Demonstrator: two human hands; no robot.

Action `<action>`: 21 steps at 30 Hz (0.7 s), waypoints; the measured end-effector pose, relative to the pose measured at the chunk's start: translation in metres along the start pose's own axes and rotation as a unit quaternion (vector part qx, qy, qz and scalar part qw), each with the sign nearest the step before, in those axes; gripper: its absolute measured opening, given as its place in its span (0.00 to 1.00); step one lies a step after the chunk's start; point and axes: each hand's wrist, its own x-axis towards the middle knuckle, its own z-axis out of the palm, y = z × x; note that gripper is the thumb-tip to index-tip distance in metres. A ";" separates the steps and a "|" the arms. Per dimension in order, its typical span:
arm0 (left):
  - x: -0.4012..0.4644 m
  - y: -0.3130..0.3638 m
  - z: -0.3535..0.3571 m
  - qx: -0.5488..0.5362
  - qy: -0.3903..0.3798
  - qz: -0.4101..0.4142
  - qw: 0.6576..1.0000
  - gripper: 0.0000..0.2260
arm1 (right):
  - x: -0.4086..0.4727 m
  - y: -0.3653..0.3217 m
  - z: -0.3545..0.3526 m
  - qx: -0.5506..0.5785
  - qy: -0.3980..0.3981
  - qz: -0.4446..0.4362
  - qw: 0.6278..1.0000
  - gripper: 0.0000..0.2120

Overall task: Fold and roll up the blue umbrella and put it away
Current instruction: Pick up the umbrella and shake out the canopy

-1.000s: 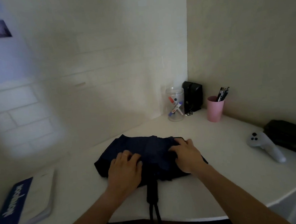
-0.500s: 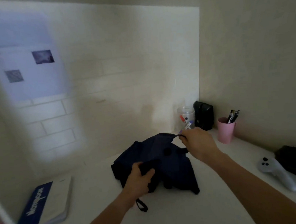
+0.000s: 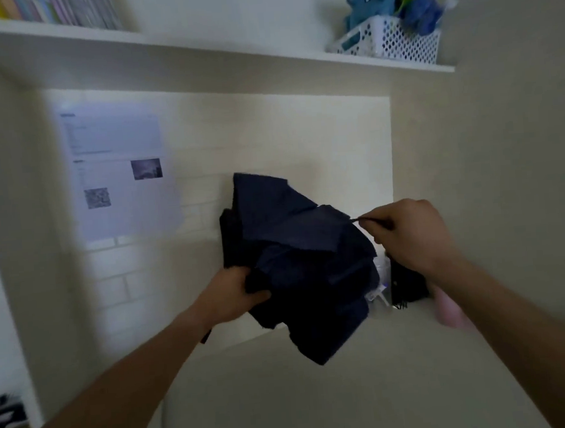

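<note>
The dark blue umbrella (image 3: pixel 298 263) is held up in the air above the white desk (image 3: pixel 354 392), its canopy collapsed and hanging in loose crumpled folds. My left hand (image 3: pixel 235 294) grips the umbrella low on its left side, around the handle end. My right hand (image 3: pixel 406 232) is at the upper right of the cloth and pinches a thin strap of the umbrella between thumb and fingers, pulling it out to the right. The shaft is hidden inside the fabric.
A clear jar (image 3: pixel 378 290), a black box (image 3: pixel 408 285) and a pink cup (image 3: pixel 450 312) stand at the back right of the desk behind my right arm. A shelf (image 3: pixel 229 50) overhead carries a white basket (image 3: pixel 392 40). A paper sheet (image 3: pixel 117 172) hangs on the wall.
The umbrella has been lifted off the desk and raised in front of the wall. My right hand has pulled the strap out to the right. My view has tilted upward.
</note>
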 end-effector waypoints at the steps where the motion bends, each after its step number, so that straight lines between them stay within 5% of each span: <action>1: -0.003 -0.004 -0.002 -0.020 -0.010 -0.017 1.000 0.12 | 0.001 -0.005 0.000 0.004 -0.005 0.001 1.000 0.10; 4: -0.016 -0.016 -0.005 -0.108 -0.045 -0.123 0.985 0.16 | 0.008 -0.013 0.006 0.026 0.021 0.008 0.999 0.10; 8: -0.034 -0.026 -0.007 -0.148 -0.160 -0.166 0.962 0.15 | 0.024 -0.028 0.019 0.040 -0.010 0.019 0.999 0.14; 11: -0.037 -0.034 -0.012 -0.164 -0.176 -0.164 0.957 0.20 | 0.035 -0.035 0.020 0.103 -0.031 0.038 0.993 0.12; 14: -0.037 -0.039 -0.016 -0.176 -0.175 -0.156 0.956 0.15 | 0.045 -0.043 0.013 0.199 -0.039 0.064 0.977 0.03; 21: -0.033 -0.050 -0.022 -0.192 -0.164 -0.117 0.960 0.21 | 0.066 -0.055 -0.017 0.376 -0.173 0.157 0.897 0.08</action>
